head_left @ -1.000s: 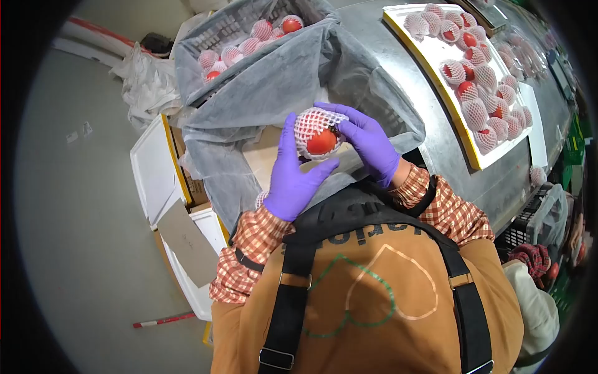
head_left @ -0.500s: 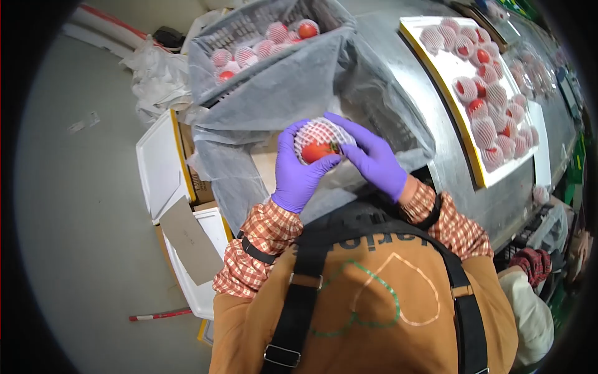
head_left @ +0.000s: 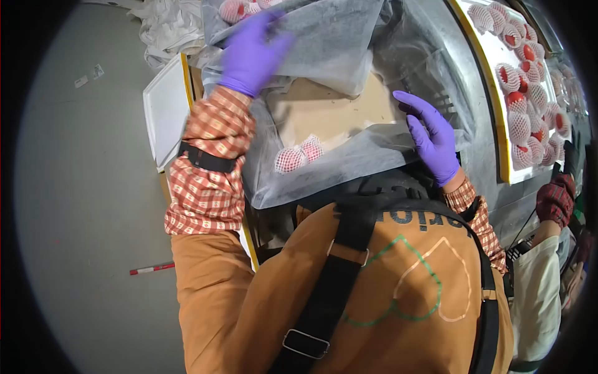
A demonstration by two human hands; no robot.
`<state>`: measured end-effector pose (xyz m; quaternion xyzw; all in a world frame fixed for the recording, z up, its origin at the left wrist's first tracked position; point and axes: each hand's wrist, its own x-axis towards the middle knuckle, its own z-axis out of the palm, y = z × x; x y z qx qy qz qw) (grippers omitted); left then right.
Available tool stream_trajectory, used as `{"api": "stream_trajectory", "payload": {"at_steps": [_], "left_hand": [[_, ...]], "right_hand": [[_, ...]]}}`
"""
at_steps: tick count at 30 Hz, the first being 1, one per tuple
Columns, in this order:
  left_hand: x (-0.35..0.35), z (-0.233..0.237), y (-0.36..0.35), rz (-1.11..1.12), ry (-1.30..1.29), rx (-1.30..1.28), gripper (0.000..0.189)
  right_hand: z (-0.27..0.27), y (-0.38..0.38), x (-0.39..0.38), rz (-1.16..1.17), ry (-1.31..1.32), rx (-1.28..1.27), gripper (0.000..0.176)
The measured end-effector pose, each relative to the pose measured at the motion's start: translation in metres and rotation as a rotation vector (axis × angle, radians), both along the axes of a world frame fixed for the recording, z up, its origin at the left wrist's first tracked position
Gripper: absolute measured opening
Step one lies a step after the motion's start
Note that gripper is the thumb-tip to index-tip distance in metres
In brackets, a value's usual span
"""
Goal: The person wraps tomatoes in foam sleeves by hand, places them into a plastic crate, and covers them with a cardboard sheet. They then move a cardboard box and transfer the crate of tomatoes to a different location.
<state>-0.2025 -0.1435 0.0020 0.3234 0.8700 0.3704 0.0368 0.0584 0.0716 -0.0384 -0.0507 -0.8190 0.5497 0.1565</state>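
Left hand: purple glove, out at the far side, blurred. Grip looks spread, thumb standing off from the fingers; fingertips smeared, cannot tell whether they touch anything. Far fruit, pink-red in white net, just beyond the knuckles, cut by the top of the view.

Right hand: purple glove, above the right part of the grey liner. Grip spread, thumb apart from slightly bent fingers, tips pointing away and to the left.

Between the hands: board, tan, flat, framed by the liner. Near fruit, two netted pieces touching side by side, at the board's near left corner. They lie nearer the body than the left hand, left of the right hand, well apart from both.

Right of the right hand, past some metal table: white tray, yellow edge. Tray fruit, red in white nets, crowded together on it.

Farther right, by the tray's near end: another person's dark red glove, pale sleeve behind it.

Left of the left wrist: white panel, yellow along one edge.
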Motion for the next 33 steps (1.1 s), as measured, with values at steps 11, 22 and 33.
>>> {"api": "stream_trajectory", "payload": {"at_steps": [11,22,33], "left_hand": [[0.104,-0.244,-0.035,-0.501,-0.367,-1.213,0.041],[0.084,-0.149,0.012,-0.211,-0.487,-0.566,0.073],[0.133,-0.031,0.021,-0.182,-0.043,0.324,0.065]], "right_hand": [[0.001,-0.008,-0.006,0.047,0.038,0.294,0.030],[-0.008,-0.004,-0.003,-0.019,0.059,0.331,0.030],[0.018,-0.004,-0.011,0.168,-0.196,-0.432,0.062]]}}
